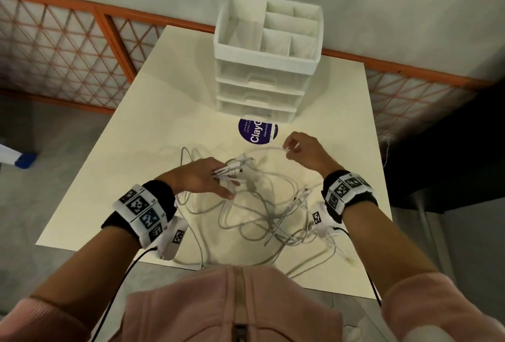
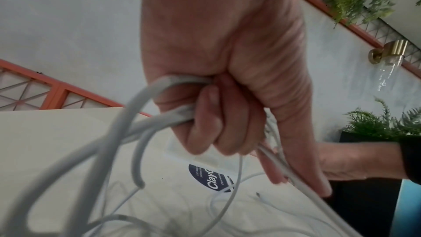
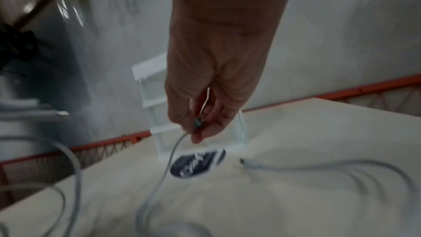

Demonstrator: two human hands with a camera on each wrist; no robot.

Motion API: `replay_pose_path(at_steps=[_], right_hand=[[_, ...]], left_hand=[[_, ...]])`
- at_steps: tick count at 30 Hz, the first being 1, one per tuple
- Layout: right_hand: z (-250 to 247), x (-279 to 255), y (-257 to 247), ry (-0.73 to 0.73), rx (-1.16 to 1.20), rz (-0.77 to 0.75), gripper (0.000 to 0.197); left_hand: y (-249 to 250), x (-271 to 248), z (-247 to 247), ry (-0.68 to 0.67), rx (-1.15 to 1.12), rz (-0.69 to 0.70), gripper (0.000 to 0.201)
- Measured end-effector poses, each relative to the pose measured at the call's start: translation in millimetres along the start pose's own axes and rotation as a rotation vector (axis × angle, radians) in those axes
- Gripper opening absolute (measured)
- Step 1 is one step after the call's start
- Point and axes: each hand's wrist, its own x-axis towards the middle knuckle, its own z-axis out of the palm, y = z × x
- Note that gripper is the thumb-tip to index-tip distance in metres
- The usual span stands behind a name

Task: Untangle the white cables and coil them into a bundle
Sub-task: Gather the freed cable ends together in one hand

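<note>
2 hands (image 1: pixel 202 176) on tangled cables (image 1: pixel 262 205)

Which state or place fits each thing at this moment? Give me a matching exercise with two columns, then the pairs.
Things:
1. left hand
2. right hand
3. round purple sticker
4. white drawer unit

States or places:
A. flat on the table, just in front of the drawers
B. stands at the table's far edge, open compartments on top
C. grips several white cables gathered together
D. pinches a single cable end

Pairs: 1-C, 2-D, 3-A, 4-B
</note>
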Motion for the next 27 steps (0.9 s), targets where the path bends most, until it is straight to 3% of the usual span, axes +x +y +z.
replay_pose_path(at_steps=[3, 6, 10, 12, 16, 18, 21, 27], right_hand=[[-17, 3, -35, -0.123, 0.117, -0.036, 0.015], [-39, -5, -70, -0.293, 0.208, -0.119, 0.017], [-51, -20, -110, -0.400, 0.255, -0.215, 0.012], [-48, -25, -124, -0.371, 0.361, -0.230, 0.015], [-38, -32, -140, -0.162, 0.679, -0.176, 0.034], [-33, -34, -144, -0.106, 0.789, -0.174, 0.032], [-29, -36, -150, -0.069, 0.816, -0.216, 0.014], [-27, -39, -155, -0.008, 0.693, -0.208, 0.013]], left_hand=[[-2, 2, -3, 0.138, -0.032, 0.002, 0.035], [3, 2, -5, 0.344, 0.041, 0.022, 0.031], [17, -3, -4, 0.439, -0.237, 0.145, 0.032], [26, -6, -3, 0.502, -0.339, 0.207, 0.033], [44, -11, -1, 0.606, -0.458, 0.312, 0.024], [50, -12, 0, 0.648, -0.505, 0.352, 0.018], [50, -8, 2, 0.659, -0.508, 0.368, 0.021], [50, -5, 6, 0.723, -0.484, 0.360, 0.018]])
